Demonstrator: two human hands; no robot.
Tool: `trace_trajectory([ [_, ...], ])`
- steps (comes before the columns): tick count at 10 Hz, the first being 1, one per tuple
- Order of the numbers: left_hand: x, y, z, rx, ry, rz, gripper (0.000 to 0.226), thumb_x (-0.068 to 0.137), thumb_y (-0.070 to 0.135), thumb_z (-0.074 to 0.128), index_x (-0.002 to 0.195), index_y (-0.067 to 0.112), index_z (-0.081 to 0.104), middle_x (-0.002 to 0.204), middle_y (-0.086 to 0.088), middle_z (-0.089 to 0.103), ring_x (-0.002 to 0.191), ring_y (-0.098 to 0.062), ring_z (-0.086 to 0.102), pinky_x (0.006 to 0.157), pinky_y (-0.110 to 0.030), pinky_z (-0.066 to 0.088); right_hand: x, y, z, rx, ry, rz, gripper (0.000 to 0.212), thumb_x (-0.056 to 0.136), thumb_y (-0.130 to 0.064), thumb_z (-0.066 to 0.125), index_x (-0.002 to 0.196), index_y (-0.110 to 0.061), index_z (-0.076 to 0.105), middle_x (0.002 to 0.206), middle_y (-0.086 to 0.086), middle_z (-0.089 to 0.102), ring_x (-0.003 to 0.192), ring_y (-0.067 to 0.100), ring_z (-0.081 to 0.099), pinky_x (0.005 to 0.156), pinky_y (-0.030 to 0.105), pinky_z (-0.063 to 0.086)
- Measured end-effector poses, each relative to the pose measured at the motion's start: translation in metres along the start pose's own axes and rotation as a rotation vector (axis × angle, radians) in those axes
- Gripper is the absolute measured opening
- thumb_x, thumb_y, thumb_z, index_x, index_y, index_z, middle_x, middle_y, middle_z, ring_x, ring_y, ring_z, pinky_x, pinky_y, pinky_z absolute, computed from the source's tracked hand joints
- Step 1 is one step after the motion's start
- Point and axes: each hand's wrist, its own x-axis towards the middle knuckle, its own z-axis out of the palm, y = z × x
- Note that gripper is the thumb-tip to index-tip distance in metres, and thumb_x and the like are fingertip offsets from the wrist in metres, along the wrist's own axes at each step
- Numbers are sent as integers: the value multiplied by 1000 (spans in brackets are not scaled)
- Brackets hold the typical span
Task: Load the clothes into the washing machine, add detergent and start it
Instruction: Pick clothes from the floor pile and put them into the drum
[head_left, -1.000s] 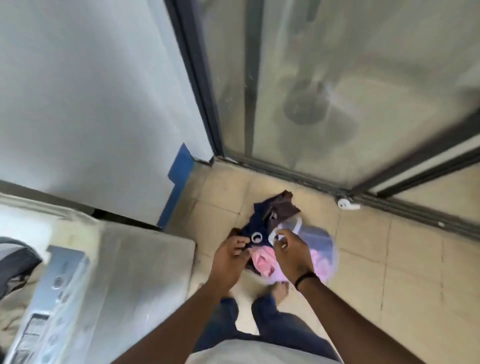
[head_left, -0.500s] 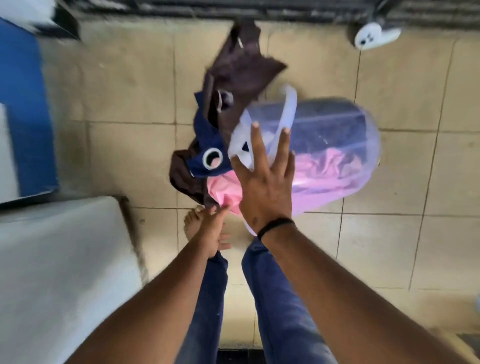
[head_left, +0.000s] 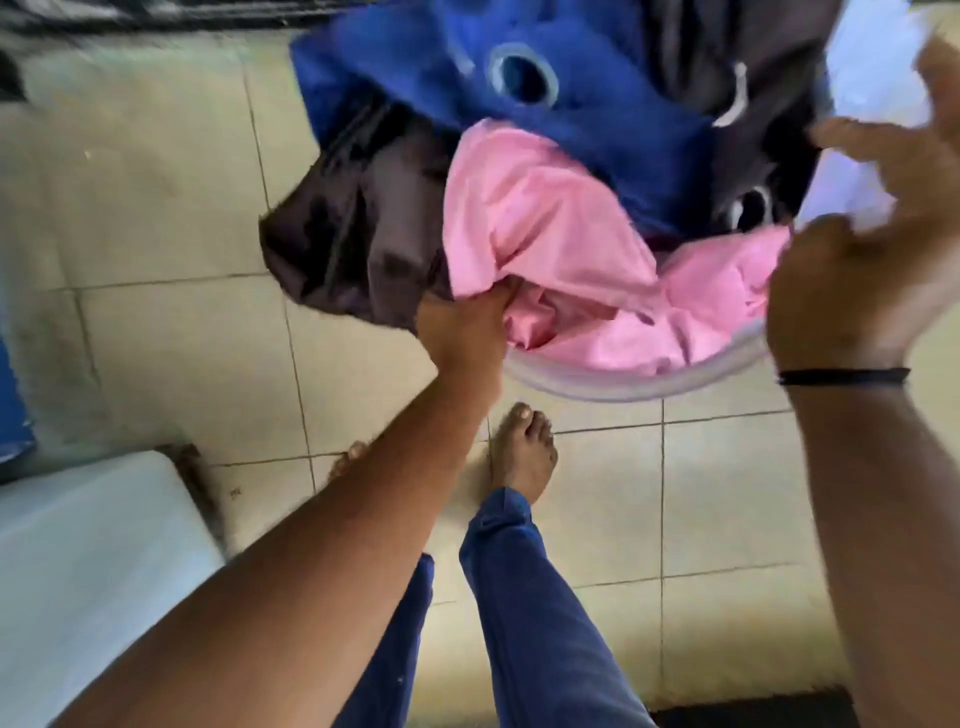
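A heap of clothes spills from a pale translucent laundry basket (head_left: 639, 384) on the tiled floor: a pink garment (head_left: 550, 228) in front, a blue garment (head_left: 467, 67) with a ring eyelet behind it, and a dark brown garment (head_left: 353, 244) hanging out on the left. My left hand (head_left: 467, 332) is shut on the pink garment where it meets the brown one. At the right edge, my right hand (head_left: 862, 280) grips the basket's white handle (head_left: 852, 192). The white corner of the washing machine (head_left: 88, 571) shows at the lower left.
Beige floor tiles (head_left: 166, 364) surround the basket. My bare feet (head_left: 519, 452) and blue trouser legs stand just below it. A dark door track (head_left: 104, 10) runs along the top edge, a blue strip (head_left: 10, 415) at the far left, a dark mat (head_left: 753, 706) at the bottom right.
The view has dropped much closer to the basket. My left hand moved up from beside my foot and closed on the pink garment. My right hand shifted right and closed on the handle.
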Motion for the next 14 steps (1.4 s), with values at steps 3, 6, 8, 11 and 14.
trace_trajectory([
  [3,-24,80,116,232,-198,411,38,68,10,79,94,11,52,80,10,61,68,-7,62,59,-23,55,-8,-85,30,-148,-104,343,45,76,-19,50,119,-23,64,155,5,40,146,34,29,114,64,17],
  [6,-39,81,105,500,-286,538,88,63,28,86,134,14,36,123,-6,56,99,-21,61,81,-33,56,18,-131,56,541,-19,630,73,75,-8,70,138,3,36,136,18,49,126,28,47,106,30,38],
  [8,-86,99,92,671,-258,1249,85,73,28,71,148,2,38,155,-23,31,145,-39,30,114,-55,30,8,-118,43,433,-140,677,34,77,-13,60,108,-22,48,94,7,66,87,34,62,71,41,51],
  [11,-72,73,133,1432,-991,988,62,90,22,62,149,16,43,154,-5,45,143,-26,38,116,-37,30,32,-66,11,38,-773,495,14,90,-25,51,81,-17,57,88,6,60,79,32,56,69,33,43],
  [14,-78,62,138,1383,-966,988,39,77,30,54,111,18,67,108,-3,70,100,-27,64,85,-39,52,34,-62,55,67,-711,749,44,91,-31,58,134,-24,51,133,14,51,126,38,46,98,48,43],
])
